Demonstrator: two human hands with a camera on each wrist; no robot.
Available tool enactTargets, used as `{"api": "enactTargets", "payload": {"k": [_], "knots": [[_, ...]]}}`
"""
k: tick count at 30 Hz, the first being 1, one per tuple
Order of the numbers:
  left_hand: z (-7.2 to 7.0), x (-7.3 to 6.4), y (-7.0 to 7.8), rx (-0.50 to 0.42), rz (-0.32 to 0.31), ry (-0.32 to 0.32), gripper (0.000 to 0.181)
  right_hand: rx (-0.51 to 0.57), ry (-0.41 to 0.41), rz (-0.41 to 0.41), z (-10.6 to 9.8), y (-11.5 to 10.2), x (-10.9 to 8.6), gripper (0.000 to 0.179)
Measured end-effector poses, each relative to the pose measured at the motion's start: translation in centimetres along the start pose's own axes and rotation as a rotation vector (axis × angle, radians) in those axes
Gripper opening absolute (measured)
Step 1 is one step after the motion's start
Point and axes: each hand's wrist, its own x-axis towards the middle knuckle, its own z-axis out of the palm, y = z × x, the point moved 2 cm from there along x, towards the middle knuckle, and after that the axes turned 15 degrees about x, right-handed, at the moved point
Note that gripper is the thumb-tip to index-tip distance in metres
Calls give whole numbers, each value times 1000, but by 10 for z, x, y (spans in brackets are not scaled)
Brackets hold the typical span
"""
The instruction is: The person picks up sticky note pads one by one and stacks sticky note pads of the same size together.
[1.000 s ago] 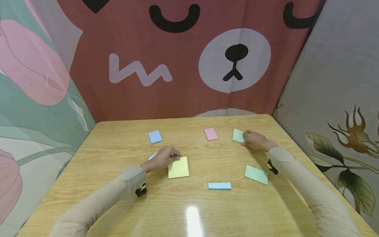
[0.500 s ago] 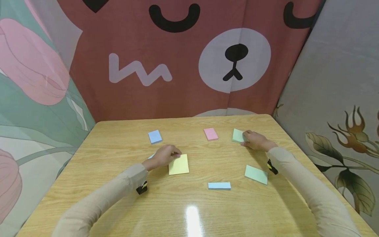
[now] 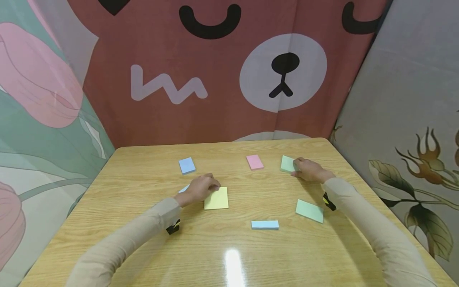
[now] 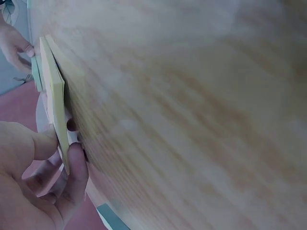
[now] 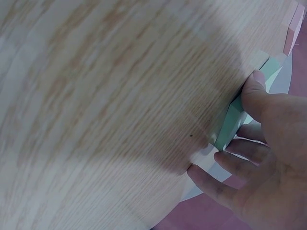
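My left hand pinches a square yellow sticky note pad by its far left corner. In the left wrist view the thumb is on one face of the yellow pad and a finger is on the other, with a dark shadow gap along its underside. At the back right, my right hand holds a pale green sticky note pad by its right side. The right wrist view has the thumb on one edge of this green pad and fingertips at the opposite edge.
A second green pad lies nearer on the right, with a narrow light blue pad to its left. Farther back are a blue pad and a pink pad. Another light blue pad is partly hidden behind the left hand.
The left hand and the yellow pad have shifted slightly toward the far side of the table. The right hand and its green pad have stayed in place.
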Motion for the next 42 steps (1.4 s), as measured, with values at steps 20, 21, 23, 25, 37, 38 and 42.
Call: {"api": "enactTargets", "payload": {"k": [20, 21, 23, 25, 37, 38, 42], "knots": [[3, -3, 0, 10, 47, 29, 14, 10, 4, -3, 1, 0, 0, 55], [3, -3, 1, 9, 47, 27, 14, 12, 3, -1, 1, 0, 0, 55], [2, -3, 1, 12, 47, 20, 14, 13, 2, 0, 1, -1, -1, 55], [2, -3, 1, 16, 51, 21, 15, 14, 1, 3, 0, -1, -1, 55], [-4, -13, 1, -4, 153, -7, 36, 22, 7, 16, 0, 0, 0, 55], [-5, -14, 1, -2, 145, -27, 40, 22, 7, 17, 0, 0, 0, 56], [-7, -18, 2, 10, 102, -106, 57, 25, 6, 18, 2, 1, 0, 56]]}}
